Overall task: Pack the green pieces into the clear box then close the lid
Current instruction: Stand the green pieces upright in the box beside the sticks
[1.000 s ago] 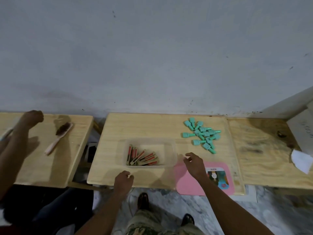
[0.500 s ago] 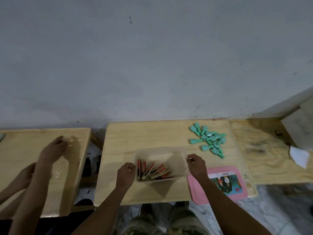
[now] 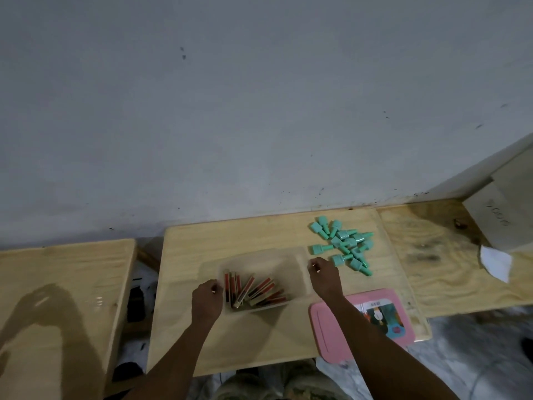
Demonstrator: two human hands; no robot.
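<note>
A clear plastic box (image 3: pixel 277 267) sits mid-table on the wooden table (image 3: pixel 202 249), with several red and tan sticks (image 3: pixel 253 293) lying in its near part. My left hand (image 3: pixel 207 298) grips the box's left end with curled fingers. My right hand (image 3: pixel 324 277) pinches its right rim. A pile of several green pieces (image 3: pixel 346 245) lies on the table just beyond and to the right of my right hand, outside the box. The pink lid (image 3: pixel 334 330), with a picture label, lies flat at the table's near right corner.
A second wooden table (image 3: pixel 57 284) stands to the left across a gap, with a shadow on it. To the right, a third table (image 3: pixel 432 255) carries a white paper scrap (image 3: pixel 494 265) and a pale carton (image 3: pixel 507 215). A grey wall rises right behind the tables.
My hands went from the table's front edge to the two ends of the box. The other person's arms on the left table have left the view.
</note>
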